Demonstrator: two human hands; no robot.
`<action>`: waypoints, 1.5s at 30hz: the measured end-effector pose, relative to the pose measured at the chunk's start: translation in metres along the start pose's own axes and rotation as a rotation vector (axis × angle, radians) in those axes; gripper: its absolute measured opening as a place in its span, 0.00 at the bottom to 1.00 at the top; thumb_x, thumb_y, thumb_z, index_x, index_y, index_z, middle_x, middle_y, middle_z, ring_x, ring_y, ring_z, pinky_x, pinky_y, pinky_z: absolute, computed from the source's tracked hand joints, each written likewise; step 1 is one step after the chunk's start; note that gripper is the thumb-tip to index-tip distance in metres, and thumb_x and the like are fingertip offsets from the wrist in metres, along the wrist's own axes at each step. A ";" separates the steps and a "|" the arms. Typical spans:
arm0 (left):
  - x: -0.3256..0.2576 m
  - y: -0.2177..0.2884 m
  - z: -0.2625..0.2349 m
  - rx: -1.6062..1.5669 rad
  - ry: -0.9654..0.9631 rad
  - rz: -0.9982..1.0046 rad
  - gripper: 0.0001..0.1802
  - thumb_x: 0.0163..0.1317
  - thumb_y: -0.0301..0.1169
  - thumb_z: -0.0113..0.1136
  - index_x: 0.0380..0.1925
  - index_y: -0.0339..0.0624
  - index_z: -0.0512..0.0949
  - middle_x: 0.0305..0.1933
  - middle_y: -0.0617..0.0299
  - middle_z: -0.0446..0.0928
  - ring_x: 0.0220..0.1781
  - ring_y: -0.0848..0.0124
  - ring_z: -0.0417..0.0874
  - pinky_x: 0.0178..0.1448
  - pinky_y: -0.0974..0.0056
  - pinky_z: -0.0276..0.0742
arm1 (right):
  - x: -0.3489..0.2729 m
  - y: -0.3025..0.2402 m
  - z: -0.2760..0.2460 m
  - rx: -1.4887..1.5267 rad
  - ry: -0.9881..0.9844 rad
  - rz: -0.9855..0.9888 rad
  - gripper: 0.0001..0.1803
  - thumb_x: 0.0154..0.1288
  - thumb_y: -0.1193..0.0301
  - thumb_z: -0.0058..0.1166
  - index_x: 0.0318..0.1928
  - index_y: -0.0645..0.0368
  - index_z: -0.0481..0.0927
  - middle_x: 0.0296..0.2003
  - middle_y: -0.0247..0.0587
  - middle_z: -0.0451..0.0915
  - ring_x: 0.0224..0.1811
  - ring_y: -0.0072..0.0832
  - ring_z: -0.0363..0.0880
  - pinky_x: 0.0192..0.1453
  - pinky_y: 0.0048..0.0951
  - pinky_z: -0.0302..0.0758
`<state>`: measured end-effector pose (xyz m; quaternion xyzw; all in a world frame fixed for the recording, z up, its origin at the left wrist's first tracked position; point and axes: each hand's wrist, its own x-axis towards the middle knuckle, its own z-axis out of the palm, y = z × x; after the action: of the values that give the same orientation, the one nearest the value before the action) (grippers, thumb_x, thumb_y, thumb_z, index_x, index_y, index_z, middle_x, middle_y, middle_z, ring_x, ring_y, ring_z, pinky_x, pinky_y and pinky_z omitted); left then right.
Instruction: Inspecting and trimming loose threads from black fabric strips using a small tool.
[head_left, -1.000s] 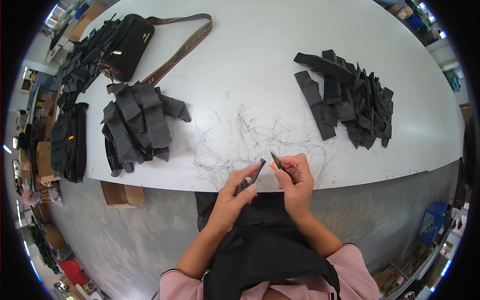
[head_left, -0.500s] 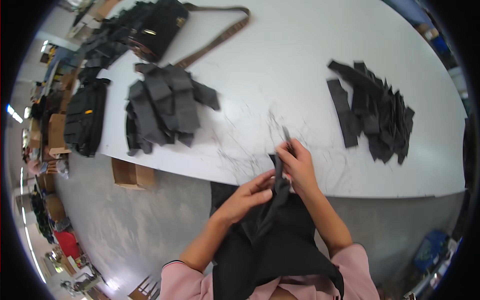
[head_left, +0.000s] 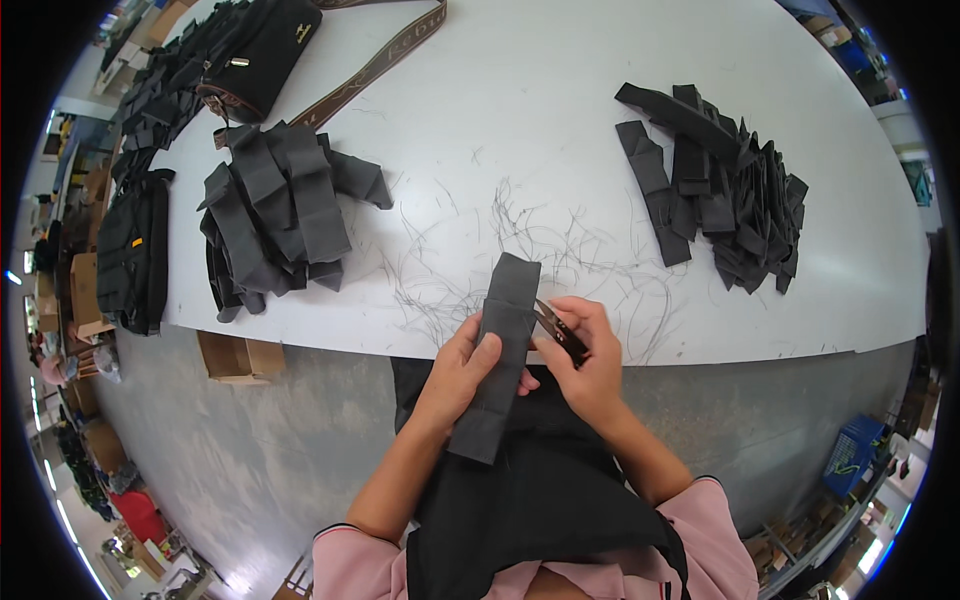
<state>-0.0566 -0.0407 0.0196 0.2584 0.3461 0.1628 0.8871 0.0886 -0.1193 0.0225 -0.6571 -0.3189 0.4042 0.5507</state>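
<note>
Fabric strip (head_left: 500,360) looks light and floppy, left hand (head_left: 462,375) pinching its middle, right hand (head_left: 590,365) clamped on thread snips (head_left: 560,330).

A sewing or bag-making workshop. A wide white desk (head_left: 560,110) carries 2 heaps of cut dark fabric pieces, a left pile (head_left: 275,215) and a right pile (head_left: 725,190), with loose thread trimmings (head_left: 520,250) scattered between them. A finished black bag (head_left: 265,50) with a brown strap (head_left: 375,65) lies at the far edge beside more stacked pieces (head_left: 165,85). The floor (head_left: 240,440) is bare concrete, with cardboard boxes (head_left: 235,355) under the desk and cluttered goods along the left rim
</note>
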 end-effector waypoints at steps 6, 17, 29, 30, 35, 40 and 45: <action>0.004 0.008 0.009 0.176 0.029 0.033 0.21 0.71 0.40 0.43 0.53 0.33 0.63 0.45 0.49 0.77 0.30 0.70 0.81 0.35 0.68 0.79 | -0.003 0.002 -0.028 -0.454 0.123 -0.453 0.17 0.49 0.81 0.60 0.42 0.59 0.76 0.32 0.41 0.75 0.26 0.31 0.74 0.32 0.24 0.70; 0.001 0.009 0.015 0.212 0.004 0.040 0.19 0.72 0.38 0.38 0.52 0.32 0.63 0.45 0.50 0.78 0.29 0.69 0.81 0.34 0.70 0.79 | 0.011 -0.004 -0.025 -0.675 0.071 -0.661 0.17 0.43 0.78 0.63 0.38 0.58 0.79 0.27 0.35 0.75 0.22 0.30 0.71 0.25 0.27 0.64; -0.003 0.007 0.014 0.102 0.034 -0.023 0.25 0.72 0.41 0.37 0.61 0.35 0.61 0.41 0.53 0.77 0.34 0.69 0.82 0.40 0.67 0.79 | 0.010 0.000 -0.012 -0.624 0.145 -0.656 0.17 0.44 0.79 0.63 0.39 0.60 0.80 0.28 0.36 0.74 0.23 0.30 0.72 0.26 0.28 0.68; -0.004 0.006 0.015 0.147 0.052 -0.014 0.25 0.72 0.40 0.36 0.62 0.35 0.60 0.40 0.54 0.76 0.34 0.69 0.82 0.40 0.67 0.79 | 0.011 0.002 -0.010 -0.669 0.130 -0.626 0.17 0.44 0.79 0.63 0.39 0.59 0.80 0.29 0.36 0.74 0.24 0.30 0.72 0.26 0.28 0.67; -0.004 0.003 0.016 0.242 0.067 0.009 0.25 0.73 0.37 0.35 0.64 0.36 0.57 0.39 0.56 0.76 0.34 0.70 0.82 0.40 0.68 0.79 | 0.007 0.003 -0.009 -0.645 0.092 -0.595 0.18 0.44 0.78 0.64 0.40 0.59 0.79 0.29 0.37 0.72 0.26 0.30 0.73 0.28 0.28 0.69; -0.005 0.002 0.015 0.316 0.053 0.025 0.24 0.73 0.36 0.34 0.64 0.35 0.57 0.38 0.55 0.77 0.34 0.70 0.82 0.39 0.69 0.79 | 0.008 -0.001 -0.010 -0.570 0.019 -0.540 0.18 0.44 0.79 0.64 0.40 0.58 0.79 0.28 0.37 0.72 0.25 0.30 0.73 0.33 0.29 0.72; -0.006 0.003 0.017 0.306 0.070 0.028 0.23 0.73 0.35 0.34 0.63 0.34 0.60 0.38 0.54 0.77 0.33 0.69 0.82 0.39 0.68 0.80 | 0.007 0.000 -0.009 -0.523 0.050 -0.499 0.18 0.46 0.80 0.63 0.41 0.58 0.79 0.27 0.37 0.72 0.22 0.31 0.72 0.41 0.31 0.75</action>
<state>-0.0490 -0.0472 0.0351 0.3893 0.3940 0.1297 0.8224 0.0998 -0.1179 0.0219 -0.6873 -0.5484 0.1463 0.4533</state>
